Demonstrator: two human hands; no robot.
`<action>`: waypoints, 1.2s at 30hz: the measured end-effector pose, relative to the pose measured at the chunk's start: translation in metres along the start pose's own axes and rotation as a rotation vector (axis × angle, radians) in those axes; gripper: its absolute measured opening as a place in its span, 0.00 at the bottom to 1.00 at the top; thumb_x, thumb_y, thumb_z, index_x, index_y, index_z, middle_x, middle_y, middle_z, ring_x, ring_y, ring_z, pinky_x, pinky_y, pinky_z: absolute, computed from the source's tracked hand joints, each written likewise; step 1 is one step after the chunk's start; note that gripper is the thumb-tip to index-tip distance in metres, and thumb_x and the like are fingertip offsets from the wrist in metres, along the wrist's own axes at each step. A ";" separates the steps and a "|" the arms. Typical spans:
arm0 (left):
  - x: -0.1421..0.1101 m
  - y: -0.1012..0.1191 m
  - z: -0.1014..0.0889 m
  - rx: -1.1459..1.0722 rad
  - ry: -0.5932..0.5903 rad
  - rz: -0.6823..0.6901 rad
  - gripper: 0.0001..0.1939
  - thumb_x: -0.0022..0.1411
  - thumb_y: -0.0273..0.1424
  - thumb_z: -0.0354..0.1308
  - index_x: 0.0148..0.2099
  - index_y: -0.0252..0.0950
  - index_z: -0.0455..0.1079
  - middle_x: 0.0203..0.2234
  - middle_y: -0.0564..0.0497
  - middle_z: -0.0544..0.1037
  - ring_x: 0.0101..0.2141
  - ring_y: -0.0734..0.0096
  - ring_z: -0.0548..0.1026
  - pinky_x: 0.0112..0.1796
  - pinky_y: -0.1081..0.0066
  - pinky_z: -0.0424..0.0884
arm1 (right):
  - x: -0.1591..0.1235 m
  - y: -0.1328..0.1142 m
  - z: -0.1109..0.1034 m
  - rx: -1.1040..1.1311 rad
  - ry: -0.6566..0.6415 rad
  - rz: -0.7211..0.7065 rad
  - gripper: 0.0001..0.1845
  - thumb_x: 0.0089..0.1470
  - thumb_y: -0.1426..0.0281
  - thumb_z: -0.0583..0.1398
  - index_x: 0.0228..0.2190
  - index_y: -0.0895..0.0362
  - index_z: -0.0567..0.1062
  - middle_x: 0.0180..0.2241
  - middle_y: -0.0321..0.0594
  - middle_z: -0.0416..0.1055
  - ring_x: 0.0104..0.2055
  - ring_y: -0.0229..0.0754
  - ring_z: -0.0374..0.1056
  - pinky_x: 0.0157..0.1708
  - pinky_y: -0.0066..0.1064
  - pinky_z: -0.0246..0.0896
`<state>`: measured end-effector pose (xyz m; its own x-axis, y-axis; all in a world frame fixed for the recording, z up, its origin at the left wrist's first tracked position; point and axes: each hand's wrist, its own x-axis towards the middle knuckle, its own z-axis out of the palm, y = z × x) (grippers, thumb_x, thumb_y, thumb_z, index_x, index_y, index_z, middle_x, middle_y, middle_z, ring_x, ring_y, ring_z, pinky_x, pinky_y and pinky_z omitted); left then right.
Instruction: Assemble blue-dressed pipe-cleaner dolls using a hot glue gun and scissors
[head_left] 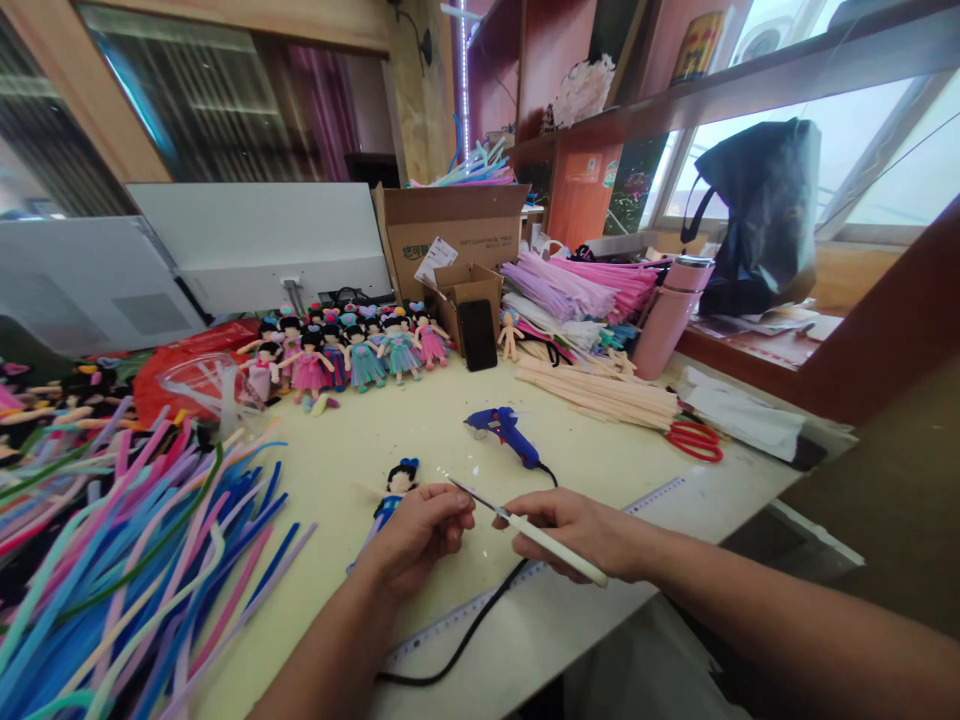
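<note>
My right hand (589, 522) grips a pair of scissors (555, 548) with white handles, their blades pointing left. The blade tips reach my left hand (420, 532), whose fingers are pinched together; whatever lies between them is too small to make out. Partly hidden behind my left hand is a small doll (403, 478) with black hair, a blue bow and a blue outfit, lying on the table. Beyond the hands, a blue hot glue gun (511, 436) rests on its side, its black cord running down between my arms.
Colourful pipe cleaners (150, 560) cover the table's left side. Several finished dolls (365, 360) stand at the back beside a phone (478, 335) and a cardboard box (450, 235). Red-handled scissors (696, 440), beige stems (600, 390) and a pink bottle (673, 318) sit right. A ruler (652, 497) lies along the front.
</note>
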<state>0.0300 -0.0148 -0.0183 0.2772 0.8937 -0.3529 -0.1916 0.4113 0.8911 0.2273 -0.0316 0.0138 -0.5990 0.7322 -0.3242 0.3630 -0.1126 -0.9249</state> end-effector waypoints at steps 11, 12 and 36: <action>0.004 -0.007 0.000 -0.014 0.003 -0.022 0.08 0.42 0.30 0.64 0.20 0.33 0.67 0.15 0.54 0.71 0.14 0.84 0.60 0.17 0.79 0.55 | 0.002 0.008 -0.005 0.009 -0.015 0.040 0.14 0.49 0.64 0.60 0.36 0.61 0.73 0.17 0.26 0.54 0.16 0.27 0.49 0.15 0.22 0.42; 0.004 -0.007 0.000 -0.011 0.006 -0.022 0.09 0.42 0.30 0.64 0.20 0.33 0.67 0.15 0.54 0.71 0.14 0.84 0.60 0.17 0.80 0.55 | 0.003 0.009 -0.006 -0.002 -0.020 0.038 0.14 0.50 0.64 0.59 0.37 0.61 0.73 0.17 0.26 0.54 0.16 0.27 0.49 0.15 0.22 0.43; -0.001 0.003 0.000 -0.093 0.090 0.044 0.14 0.39 0.34 0.70 0.26 0.31 0.73 0.14 0.61 0.62 0.15 0.87 0.55 0.16 0.80 0.49 | -0.008 0.015 -0.047 -0.992 0.539 -0.389 0.12 0.56 0.71 0.54 0.42 0.55 0.73 0.39 0.42 0.74 0.40 0.41 0.69 0.39 0.31 0.62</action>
<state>0.0292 -0.0141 -0.0155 0.1816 0.9220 -0.3420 -0.2891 0.3825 0.8775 0.2710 -0.0073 0.0116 -0.5001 0.8166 0.2882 0.7584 0.5737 -0.3094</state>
